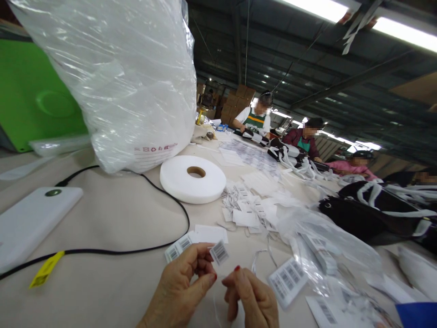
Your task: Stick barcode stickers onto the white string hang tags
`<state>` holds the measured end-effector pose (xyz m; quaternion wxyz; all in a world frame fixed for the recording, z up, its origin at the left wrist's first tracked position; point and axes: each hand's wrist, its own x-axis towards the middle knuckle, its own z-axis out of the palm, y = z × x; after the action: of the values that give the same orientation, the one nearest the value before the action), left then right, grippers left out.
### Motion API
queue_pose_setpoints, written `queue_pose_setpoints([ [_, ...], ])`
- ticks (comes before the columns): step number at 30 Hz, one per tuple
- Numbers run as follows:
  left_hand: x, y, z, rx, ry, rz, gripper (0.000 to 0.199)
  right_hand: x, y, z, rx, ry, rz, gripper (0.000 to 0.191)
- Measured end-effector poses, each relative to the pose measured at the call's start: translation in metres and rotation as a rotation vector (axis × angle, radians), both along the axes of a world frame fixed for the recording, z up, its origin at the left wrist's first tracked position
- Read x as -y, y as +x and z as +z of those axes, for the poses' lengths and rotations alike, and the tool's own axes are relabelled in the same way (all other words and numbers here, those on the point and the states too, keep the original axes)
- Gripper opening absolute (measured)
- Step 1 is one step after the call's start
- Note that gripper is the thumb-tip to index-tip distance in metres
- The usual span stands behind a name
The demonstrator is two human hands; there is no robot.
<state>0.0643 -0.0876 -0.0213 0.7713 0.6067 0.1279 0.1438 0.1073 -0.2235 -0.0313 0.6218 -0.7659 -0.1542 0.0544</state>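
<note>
At the lower centre, a small white barcode label stands at the fingertips of my left hand, whose thumb and fingers are pinched together. My right hand is just to the right, its fingers curled inward; what they grip, if anything, is too small to make out. A thin white string hangs between the two hands. Behind my left hand lie a barcode sticker sheet and blank white cards. Close to my right hand is a stack of barcode stickers.
A white tape roll lies beyond my hands, beside a pile of barcode tags. A black cable crosses the left side near a white phone. Clear plastic bags and black items lie right; several people work behind.
</note>
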Motion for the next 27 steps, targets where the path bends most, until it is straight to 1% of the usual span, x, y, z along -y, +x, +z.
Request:
queue_pose_setpoints([
  [2,0.0,0.001,0.0,-0.005,0.004,-0.028,0.029,0.004,0.004,0.0,0.158,-0.066,-0.099,0.04],
  [4,0.0,0.001,0.0,-0.016,0.034,-0.072,0.029,0.007,0.008,0.001,0.378,-0.102,-0.136,0.027],
  [5,0.0,0.002,0.0,-0.02,0.065,-0.101,0.029,0.008,0.01,0.001,0.495,-0.108,-0.124,0.018],
  [6,0.0,0.002,-0.001,-0.017,0.109,-0.143,0.03,0.008,0.012,0.002,0.601,-0.114,-0.101,0.015],
  [8,0.0,0.002,-0.001,-0.004,0.223,-0.208,0.034,0.008,0.015,0.003,0.756,-0.144,-0.047,0.027],
  [11,-0.001,0.001,-0.001,-0.004,0.387,-0.246,0.038,0.009,0.018,0.006,0.852,-0.225,0.049,0.036],
  [12,-0.001,0.0,-0.001,-0.011,0.418,-0.247,0.038,0.01,0.02,0.007,0.875,-0.246,0.084,0.037],
  [14,0.0,0.0,-0.002,-0.015,0.428,-0.256,0.039,0.012,0.022,0.01,0.908,-0.26,0.133,0.036],
  [16,0.001,0.002,-0.006,-0.028,0.368,-0.263,0.037,0.012,0.022,0.012,0.917,-0.254,0.158,0.032],
  [17,0.001,0.004,-0.008,-0.046,0.283,-0.258,0.034,0.011,0.022,0.013,0.907,-0.248,0.165,0.029],
  [19,0.002,0.008,-0.012,-0.109,0.048,-0.23,0.029,0.008,0.02,0.012,0.883,-0.21,0.166,0.026],
  [21,0.0,0.011,-0.014,-0.176,-0.163,-0.188,0.029,0.005,0.016,0.01,0.858,-0.132,0.137,0.025],
  [22,-0.001,0.011,-0.012,-0.202,-0.226,-0.169,0.031,0.003,0.014,0.01,0.845,-0.087,0.115,0.025],
  [24,-0.004,0.01,-0.006,-0.233,-0.283,-0.141,0.036,0.002,0.01,0.008,0.774,0.003,0.083,0.023],
  [25,-0.006,0.008,-0.002,-0.242,-0.301,-0.127,0.038,0.002,0.009,0.007,0.699,0.05,0.072,0.022],
  [27,-0.009,0.006,0.007,-0.252,-0.3,-0.106,0.036,0.004,0.008,0.006,0.465,0.146,0.018,0.016],
])
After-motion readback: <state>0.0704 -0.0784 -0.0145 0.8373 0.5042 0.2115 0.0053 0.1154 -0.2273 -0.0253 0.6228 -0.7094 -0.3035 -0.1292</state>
